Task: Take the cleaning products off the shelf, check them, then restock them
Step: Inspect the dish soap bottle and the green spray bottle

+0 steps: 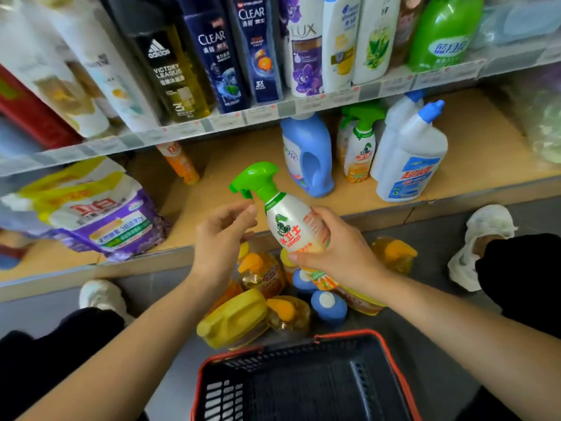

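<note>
**A:** How did that spray bottle (291, 220) feel to you, do you reckon? You had it up in the air in front of the lower shelf (473, 141), tilted with the green trigger head (258, 177) leaning away to your left.

**B:** From the look of it, light and stiff: a small plastic body, smooth and glossy, so likely a bit slippery under the label. The trigger head was the weak part, I'd judge. The waist of the body was the sound place to hold, and that is where you had it.

**A:** So your right hand (337, 253) was the one carrying it?

**B:** Yes. Its grip was closed round the lower half of the bottle, thumb across the front near the base and fingers wrapped behind. Your left hand (220, 238) held nothing: its grip was loosely half-open, fingertips curled just beside the neck under the trigger, and I could not tell whether they touched it.

**A:** And the rest of the stock?

**B:** A matching green-topped sprayer (361, 147) stood on the shelf between the blue jug (306, 156) and the white bottles with blue caps (409, 156). More bottles lay heaped on the floor (440, 238) below your hands, beside the black basket (303, 384).
</note>
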Demonstrator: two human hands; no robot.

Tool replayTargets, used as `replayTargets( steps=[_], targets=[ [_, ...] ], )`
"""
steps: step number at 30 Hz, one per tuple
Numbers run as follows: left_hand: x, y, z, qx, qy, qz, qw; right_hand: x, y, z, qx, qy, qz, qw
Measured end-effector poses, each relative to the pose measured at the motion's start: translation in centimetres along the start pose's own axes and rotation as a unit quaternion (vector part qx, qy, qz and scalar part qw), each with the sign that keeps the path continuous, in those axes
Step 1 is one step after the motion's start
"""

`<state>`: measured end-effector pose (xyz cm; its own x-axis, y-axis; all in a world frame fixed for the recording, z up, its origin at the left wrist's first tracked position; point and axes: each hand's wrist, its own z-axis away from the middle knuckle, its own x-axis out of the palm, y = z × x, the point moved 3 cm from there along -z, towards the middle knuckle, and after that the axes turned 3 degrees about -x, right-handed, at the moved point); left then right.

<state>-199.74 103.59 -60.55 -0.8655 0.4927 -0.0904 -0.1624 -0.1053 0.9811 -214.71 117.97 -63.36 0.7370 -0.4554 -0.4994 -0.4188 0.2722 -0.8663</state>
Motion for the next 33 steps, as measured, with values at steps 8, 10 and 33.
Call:
replayTargets(
  steps=[8,10,33],
  targets=[
    [-0.8,-1.7,-0.1,-0.058,-0.074,0.143,0.985,6.1,-0.3,1.5,0.018,-0.101,-0.109,0.989],
    [-1.1,-1.9,-0.3,-0.061,-0.079,0.159,0.982,7.2,-0.3,1.6,0.027,-0.132,-0.141,0.981],
    [-1.6,-1.6,-0.4,-0.030,-0.055,0.136,0.989,6.0,-1.4,1.6,-0.022,-0.116,-0.074,0.990]
  ],
)
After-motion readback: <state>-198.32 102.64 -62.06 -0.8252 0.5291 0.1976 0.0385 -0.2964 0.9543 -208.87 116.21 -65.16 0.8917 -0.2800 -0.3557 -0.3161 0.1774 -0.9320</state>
